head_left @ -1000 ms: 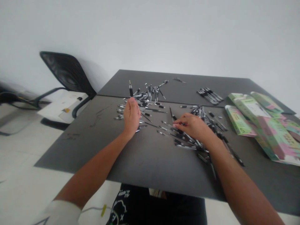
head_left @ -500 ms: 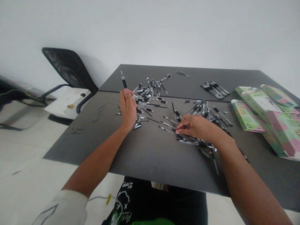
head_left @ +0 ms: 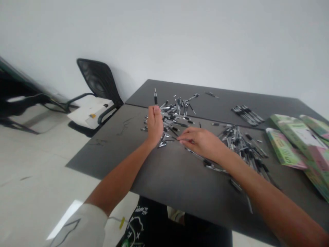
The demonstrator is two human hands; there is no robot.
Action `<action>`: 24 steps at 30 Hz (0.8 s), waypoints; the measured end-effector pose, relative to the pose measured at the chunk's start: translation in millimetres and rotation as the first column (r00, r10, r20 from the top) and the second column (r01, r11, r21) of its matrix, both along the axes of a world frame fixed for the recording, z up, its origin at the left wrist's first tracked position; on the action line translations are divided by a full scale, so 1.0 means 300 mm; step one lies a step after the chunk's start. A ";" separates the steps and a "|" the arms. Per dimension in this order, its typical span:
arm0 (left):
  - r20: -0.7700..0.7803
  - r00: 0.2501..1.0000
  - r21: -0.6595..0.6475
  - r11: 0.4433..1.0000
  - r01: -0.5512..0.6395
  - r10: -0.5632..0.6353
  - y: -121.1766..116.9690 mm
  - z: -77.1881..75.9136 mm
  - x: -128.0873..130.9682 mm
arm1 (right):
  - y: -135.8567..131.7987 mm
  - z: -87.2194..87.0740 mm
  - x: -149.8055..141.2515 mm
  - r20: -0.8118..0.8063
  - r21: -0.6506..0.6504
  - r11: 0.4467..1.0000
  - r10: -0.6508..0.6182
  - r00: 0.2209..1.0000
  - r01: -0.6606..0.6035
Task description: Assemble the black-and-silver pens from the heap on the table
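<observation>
My left hand (head_left: 155, 125) is closed around a pen (head_left: 155, 97) with a black grip, held upright with its bare tip pointing up. Over the middle of the table, my right hand (head_left: 199, 141) pinches the end of a thin dark pen refill (head_left: 173, 138); its fingertips partly hide it. Behind and beside the left hand lies a loose pile of pen parts (head_left: 177, 111), partly covered by that hand. Another heap of clear-barrelled pens with black grips (head_left: 235, 140) spreads beyond the right hand and under the right forearm.
A neat row of pens (head_left: 247, 115) lies farther back on the dark table (head_left: 102, 154). Green and pink boxes (head_left: 286, 149) are stacked at the right. One pen (head_left: 212, 95) lies near the back edge. A black chair (head_left: 99, 77) stands beyond the left edge.
My right hand has moved left from the right-hand pen heap to the thin refill between the piles. The left hand still holds its pen upright. The whole view has shifted.
</observation>
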State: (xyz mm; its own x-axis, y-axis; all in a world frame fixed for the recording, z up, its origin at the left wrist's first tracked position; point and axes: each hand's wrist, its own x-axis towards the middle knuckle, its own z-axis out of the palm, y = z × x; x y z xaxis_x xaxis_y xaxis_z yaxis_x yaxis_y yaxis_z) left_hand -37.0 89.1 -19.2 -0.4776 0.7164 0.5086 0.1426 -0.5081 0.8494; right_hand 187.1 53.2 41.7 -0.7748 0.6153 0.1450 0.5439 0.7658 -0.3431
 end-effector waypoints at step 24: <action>-0.262 0.957 -0.029 0.990 -0.137 0.125 -0.040 0.057 0.001 | 0.131 -0.044 -0.281 0.350 0.044 0.999 -0.045 0.936 0.032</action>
